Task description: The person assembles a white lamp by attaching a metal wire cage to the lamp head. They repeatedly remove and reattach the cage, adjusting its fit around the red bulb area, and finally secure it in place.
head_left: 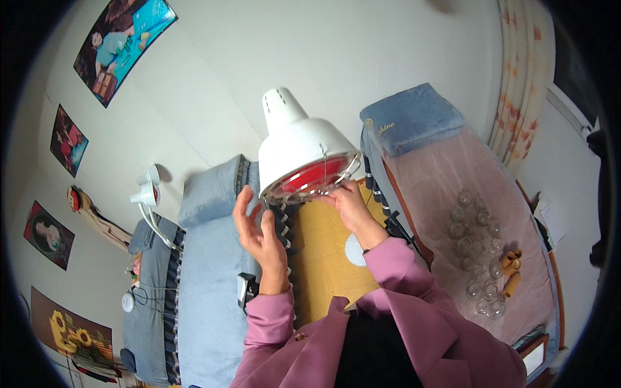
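A white heat lamp head (294,145) with a red bulb face (317,174) and a metal wire guard (343,169) is in front of me, its face tilted downward. My right hand (352,210) has its fingers closed at the guard's lower right rim; some fingertips are hidden there. Just below the lamp's left edge, my left hand (260,239) is raised with thumb and fingers apart, its fingertips close to the rim. Whether they touch it I cannot tell. Beside the left wrist is a small black device (246,289).
A blue-covered bed (213,284) lies to the left, with another lamp (147,193) beyond it. On the right, a pink-sheeted bed (420,174) bears several glass cups (477,249), bamboo cups (511,275) and a folded blue towel (414,116). Yellow flooring (330,252) lies between.
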A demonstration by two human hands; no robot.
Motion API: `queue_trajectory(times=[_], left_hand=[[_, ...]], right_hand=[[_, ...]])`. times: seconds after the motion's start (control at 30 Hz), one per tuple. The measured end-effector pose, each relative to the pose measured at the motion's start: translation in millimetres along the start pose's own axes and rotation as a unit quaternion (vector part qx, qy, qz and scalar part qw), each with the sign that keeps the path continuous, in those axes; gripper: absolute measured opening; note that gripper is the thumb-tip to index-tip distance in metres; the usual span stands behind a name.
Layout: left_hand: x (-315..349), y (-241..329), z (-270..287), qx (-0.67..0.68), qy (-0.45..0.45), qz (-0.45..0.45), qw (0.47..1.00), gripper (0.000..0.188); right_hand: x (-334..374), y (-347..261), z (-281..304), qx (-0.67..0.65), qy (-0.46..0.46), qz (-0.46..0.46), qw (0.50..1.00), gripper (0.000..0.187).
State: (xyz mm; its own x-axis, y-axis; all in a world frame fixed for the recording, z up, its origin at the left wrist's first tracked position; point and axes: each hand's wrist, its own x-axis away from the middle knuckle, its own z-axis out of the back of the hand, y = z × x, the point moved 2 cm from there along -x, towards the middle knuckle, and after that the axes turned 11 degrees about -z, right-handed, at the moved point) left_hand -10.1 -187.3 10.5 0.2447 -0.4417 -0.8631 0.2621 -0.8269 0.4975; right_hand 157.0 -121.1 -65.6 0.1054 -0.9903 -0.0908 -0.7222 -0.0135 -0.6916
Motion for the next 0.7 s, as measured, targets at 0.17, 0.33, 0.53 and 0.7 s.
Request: queue_trajectory(times=[0.17,0.33,0.53,0.7], left_hand=[[-20,62,-21,-0.228,-0.176,-0.265,0.920,0.047],[-10,72,-23,-0.308,-0.174,-0.322,0.878,0.042],[28,43,27,-0.161,-0.075,-0.053,0.983,0.047],[65,29,30,0.033,-0.107,0.154,0.982,0.055]], right_hand=[[14,11,1,-0.008,0.002,-0.053,0.999,0.029],[26,14,-3,-0.022,-0.012,-0.139,0.990,0.034],[45,36,-1,-0.053,0.058,-0.069,0.994,0.023],[54,43,20,-0.022,0.043,-0.049,0.998,0.043]])
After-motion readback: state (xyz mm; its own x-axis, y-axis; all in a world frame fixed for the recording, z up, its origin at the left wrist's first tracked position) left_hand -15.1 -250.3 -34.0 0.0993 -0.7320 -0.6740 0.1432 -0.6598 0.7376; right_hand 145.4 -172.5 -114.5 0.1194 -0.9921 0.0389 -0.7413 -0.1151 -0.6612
